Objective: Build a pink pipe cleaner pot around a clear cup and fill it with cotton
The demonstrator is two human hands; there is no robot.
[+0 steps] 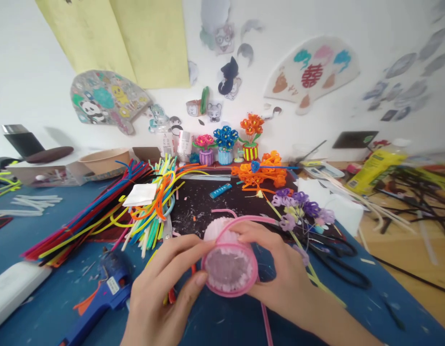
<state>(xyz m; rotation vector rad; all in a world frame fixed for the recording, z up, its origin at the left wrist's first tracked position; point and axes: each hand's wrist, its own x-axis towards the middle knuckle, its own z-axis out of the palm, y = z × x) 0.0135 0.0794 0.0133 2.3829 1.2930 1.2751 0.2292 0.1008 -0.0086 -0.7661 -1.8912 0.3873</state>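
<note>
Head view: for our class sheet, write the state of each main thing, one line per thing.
Pink pot: held in both hands, round end facing the camera
Left hand: closed on the pot's left side
Right hand: closed on the pot's right side
Pink pipe cleaner: bent into an arc
Blue glue gun: lying down, on or off unclear
Light-blue flowerpot: upright, full of blue flowers
Yellow bottle: capped
</note>
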